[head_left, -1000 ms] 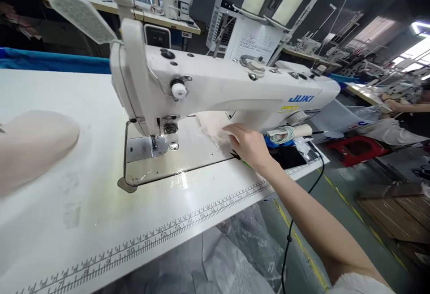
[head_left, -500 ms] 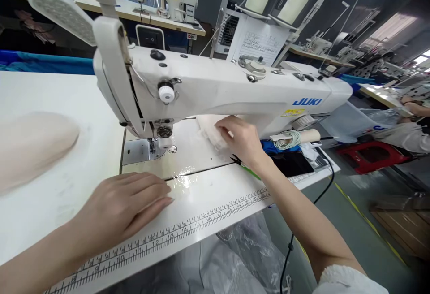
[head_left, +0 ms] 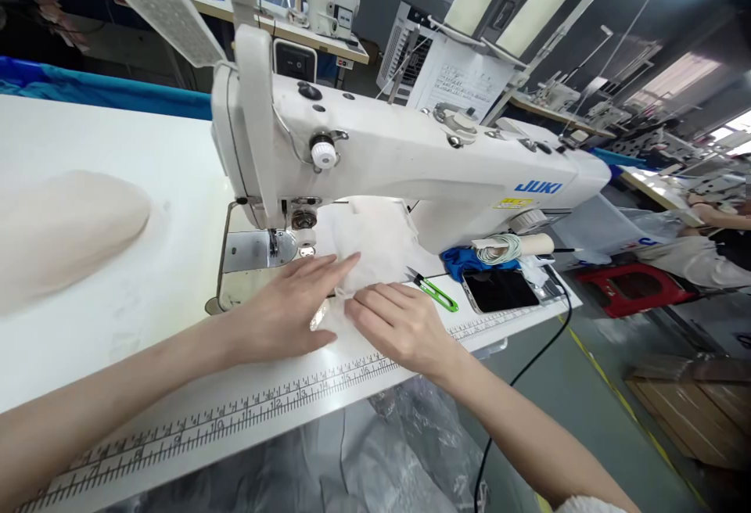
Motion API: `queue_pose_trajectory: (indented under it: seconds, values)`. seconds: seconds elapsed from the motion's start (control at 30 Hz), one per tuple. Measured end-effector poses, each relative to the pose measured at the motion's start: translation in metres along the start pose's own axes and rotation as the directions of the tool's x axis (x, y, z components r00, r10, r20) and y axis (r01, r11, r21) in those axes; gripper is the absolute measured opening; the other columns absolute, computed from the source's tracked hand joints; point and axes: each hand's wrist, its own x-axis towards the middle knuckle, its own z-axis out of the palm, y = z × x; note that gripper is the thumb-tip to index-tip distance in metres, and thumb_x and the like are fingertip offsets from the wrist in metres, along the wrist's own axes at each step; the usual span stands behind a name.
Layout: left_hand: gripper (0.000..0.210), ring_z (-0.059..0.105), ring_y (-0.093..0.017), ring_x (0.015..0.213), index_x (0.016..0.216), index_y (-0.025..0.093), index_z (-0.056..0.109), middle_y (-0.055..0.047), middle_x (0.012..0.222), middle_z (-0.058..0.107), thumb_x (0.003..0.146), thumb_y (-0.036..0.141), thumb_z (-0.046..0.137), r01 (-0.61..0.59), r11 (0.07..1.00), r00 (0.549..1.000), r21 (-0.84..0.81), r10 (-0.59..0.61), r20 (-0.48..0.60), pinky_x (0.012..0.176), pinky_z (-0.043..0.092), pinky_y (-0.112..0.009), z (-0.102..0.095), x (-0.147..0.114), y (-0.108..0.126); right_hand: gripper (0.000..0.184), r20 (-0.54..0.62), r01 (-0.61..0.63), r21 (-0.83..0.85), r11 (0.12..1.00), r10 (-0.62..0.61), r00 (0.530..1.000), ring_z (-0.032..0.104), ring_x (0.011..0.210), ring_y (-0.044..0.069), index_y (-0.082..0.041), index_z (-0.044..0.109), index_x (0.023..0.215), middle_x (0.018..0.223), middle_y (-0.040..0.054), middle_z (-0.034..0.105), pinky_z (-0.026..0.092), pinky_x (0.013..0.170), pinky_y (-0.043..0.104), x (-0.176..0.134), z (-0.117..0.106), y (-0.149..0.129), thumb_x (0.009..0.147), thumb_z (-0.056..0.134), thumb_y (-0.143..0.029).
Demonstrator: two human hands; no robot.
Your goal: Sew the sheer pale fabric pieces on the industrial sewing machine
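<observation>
A sheer white piece of fabric (head_left: 379,243) lies under the arm of a white sewing machine (head_left: 375,149), right of the needle and presser foot (head_left: 273,243). My right hand (head_left: 404,325) has its fingers curled over the fabric's near edge, holding it; the fingertips are partly hidden. Flat and with fingers spread, my left hand (head_left: 293,310) reaches to the fabric's left edge, its index finger touching the cloth. Green thread snips (head_left: 435,292) lie just right of the fabric. A pale beige fabric piece (head_left: 70,231) rests on the table at the left.
A phone (head_left: 500,291), a blue cloth (head_left: 461,261) and a cone of thread (head_left: 535,244) sit at the table's right end. A printed ruler (head_left: 275,407) runs along the front edge. A black cable (head_left: 528,372) hangs off the right side.
My right hand has drawn the white fabric toward the front edge, spreading it out. My left hand has moved right to meet it. The snips and phone are now uncovered, and the view has shifted.
</observation>
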Motion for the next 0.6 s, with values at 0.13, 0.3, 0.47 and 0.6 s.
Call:
queue_pose_trajectory:
  seconds: [0.13, 0.3, 0.47, 0.6]
  values:
    - [0.088, 0.016, -0.036, 0.147, 0.154, 0.032, 0.014, -0.005, 0.159, 0.025, 0.081, 0.046, 0.062, 0.068, 0.993, 0.982, -0.094, -0.05, 0.181, 0.116, 0.022, -0.06, -0.015, 0.002, 0.008, 0.01, -0.001, -0.077, 0.089, 0.993, 0.078, 0.997, 0.065, 0.081, 0.013, -0.013, 0.062, 0.094, 0.082, 0.0029, 0.069, 0.048, 0.068, 0.024, -0.025, -0.007, -0.001, 0.091, 0.055, -0.007]
    - [0.052, 0.035, -0.03, 0.14, 0.143, 0.035, 0.041, 0.0, 0.15, 0.044, 0.094, 0.05, 0.036, 0.259, 0.935, 0.965, -0.24, -0.258, 0.038, 0.114, 0.026, -0.057, -0.012, 0.023, 0.015, 0.017, -0.08, -0.06, 0.107, 0.992, 0.069, 0.994, 0.067, 0.09, 0.015, -0.012, 0.063, 0.104, 0.093, 0.0063, 0.072, 0.053, 0.077, 0.027, -0.035, -0.004, -0.004, 0.09, 0.055, -0.005]
    - [0.048, 0.048, -0.029, 0.128, 0.127, 0.028, 0.061, -0.003, 0.135, 0.058, 0.089, 0.053, 0.045, 0.266, 0.901, 0.954, -0.344, -0.296, -0.038, 0.11, 0.034, -0.051, -0.003, 0.048, 0.025, 0.015, -0.124, -0.036, 0.133, 0.99, 0.053, 0.991, 0.067, 0.091, 0.018, -0.009, 0.066, 0.099, 0.095, 0.0084, 0.072, 0.055, 0.078, 0.029, -0.038, -0.005, -0.004, 0.087, 0.059, -0.004]
    - [0.042, 0.055, -0.027, 0.121, 0.124, 0.022, 0.063, -0.007, 0.133, 0.06, 0.089, 0.041, 0.05, 0.18, 0.922, 0.942, -0.344, -0.262, -0.21, 0.103, 0.044, -0.045, -0.003, 0.064, 0.026, 0.008, -0.261, 0.058, 0.218, 0.974, 0.001, 0.965, 0.065, 0.077, 0.014, -0.009, 0.069, 0.091, 0.08, 0.0049, 0.072, 0.056, 0.07, 0.026, -0.042, -0.017, -0.016, 0.085, 0.064, -0.009]
